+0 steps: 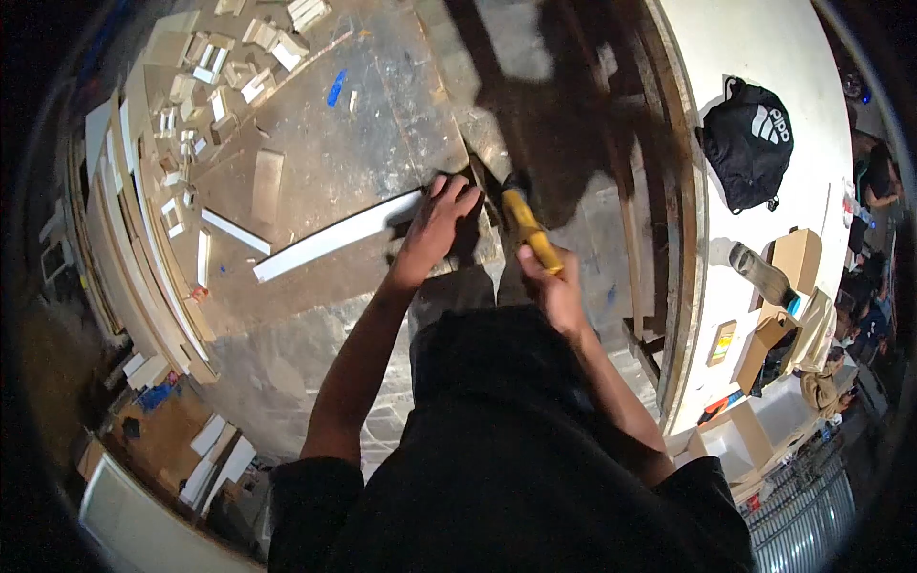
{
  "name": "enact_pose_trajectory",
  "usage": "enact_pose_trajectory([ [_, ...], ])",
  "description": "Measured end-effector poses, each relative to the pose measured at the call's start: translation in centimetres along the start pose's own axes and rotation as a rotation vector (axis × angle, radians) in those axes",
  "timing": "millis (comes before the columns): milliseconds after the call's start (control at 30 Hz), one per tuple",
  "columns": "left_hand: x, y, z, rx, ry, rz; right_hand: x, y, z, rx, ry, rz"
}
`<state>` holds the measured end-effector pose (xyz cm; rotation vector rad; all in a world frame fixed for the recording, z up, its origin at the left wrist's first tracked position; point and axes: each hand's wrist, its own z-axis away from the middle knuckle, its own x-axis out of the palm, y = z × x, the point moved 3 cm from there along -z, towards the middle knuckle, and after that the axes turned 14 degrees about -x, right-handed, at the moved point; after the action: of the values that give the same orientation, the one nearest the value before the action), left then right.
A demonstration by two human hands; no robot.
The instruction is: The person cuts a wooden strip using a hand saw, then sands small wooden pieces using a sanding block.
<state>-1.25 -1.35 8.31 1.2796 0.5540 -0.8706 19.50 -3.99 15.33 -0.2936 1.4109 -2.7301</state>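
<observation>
My left hand [437, 227] presses its bent fingers on the right end of a long white strip [334, 235], near the edge of the worn work table [334, 143]. My right hand [554, 285] is closed round the handle of a yellow-handled tool [528, 227], which looks like a hand saw. Its front part lies in dark shadow near the table edge, just right of my left fingers. Whether it touches the strip is hidden. A shorter white strip [236, 230] and a flat wooden piece [267, 186] lie left of the long strip.
Several small wood blocks [212, 57] cover the table's far left, near a blue scrap [336, 87]. Long boards [143, 229] stand along the left. On a white table [712, 248] at right are a black drawstring bag [750, 143], a bottle [759, 272] and cardboard boxes [798, 258]. People are beyond.
</observation>
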Motion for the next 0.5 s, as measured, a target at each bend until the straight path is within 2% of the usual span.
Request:
enact_pose_trajectory([
  [133, 0.6, -0.3, -0.7, -0.115, -0.073, 0.038, -1.5, 0.5, 2.2, -0.147, 0.106, -0.054],
  [300, 0.9, -0.1, -0.7, -0.117, 0.033, 0.078, -1.2, 2.5, 2.2, -0.146, 0.088, -0.088],
  [367, 0.4, 0.3, -0.8, -0.218, -0.127, 0.087, -0.2, 2.6, 2.2, -0.19, 0.063, -0.031],
  [500, 0.4, 0.6, -0.9, -0.121, -0.042, 0.089, 1.5, 3.8, 0.4, -0.2, -0.005, 0.019],
])
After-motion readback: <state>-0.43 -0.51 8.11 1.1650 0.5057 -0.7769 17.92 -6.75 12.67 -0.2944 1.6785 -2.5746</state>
